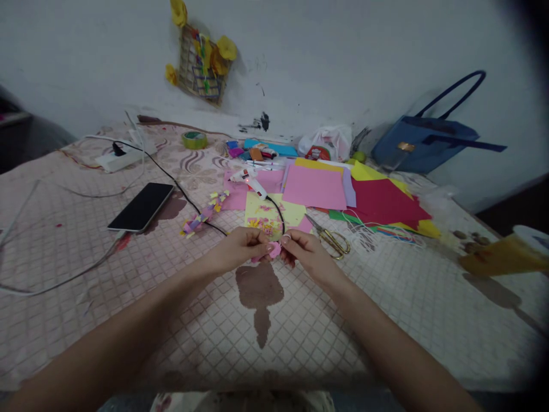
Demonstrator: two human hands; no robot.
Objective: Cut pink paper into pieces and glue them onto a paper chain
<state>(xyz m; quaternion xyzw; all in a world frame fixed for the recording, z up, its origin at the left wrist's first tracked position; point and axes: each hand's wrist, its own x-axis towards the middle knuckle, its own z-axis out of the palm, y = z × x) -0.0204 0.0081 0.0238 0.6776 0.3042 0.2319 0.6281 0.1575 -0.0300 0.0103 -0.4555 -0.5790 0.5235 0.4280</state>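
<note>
Between both hands, just above the table, is a small pink piece of paper (pixel 275 249). My left hand (pixel 245 247) pinches it between thumb and fingers. My right hand (pixel 306 253) is closed in a pinch at the paper's right edge; its fingertips partly hide that edge. Beyond the hands, a white glue gun (pixel 256 186) lies on pink paper, its black cord running down behind my fingers. Small pink and yellow scraps (pixel 263 225) lie on a pale yellow sheet (pixel 295 213). Gold-handled scissors (pixel 337 243) rest right of my right hand.
Left are a phone (pixel 141 207) on a charging cable, a decorated paper strip (pixel 206 213) and a power strip (pixel 124 157). Coloured sheets (pixel 315 186), white string (pixel 364 234) and green tape (pixel 194 140) lie farther back. A yellow-brown cup (pixel 501 254) and blue bag (pixel 422 143) are right.
</note>
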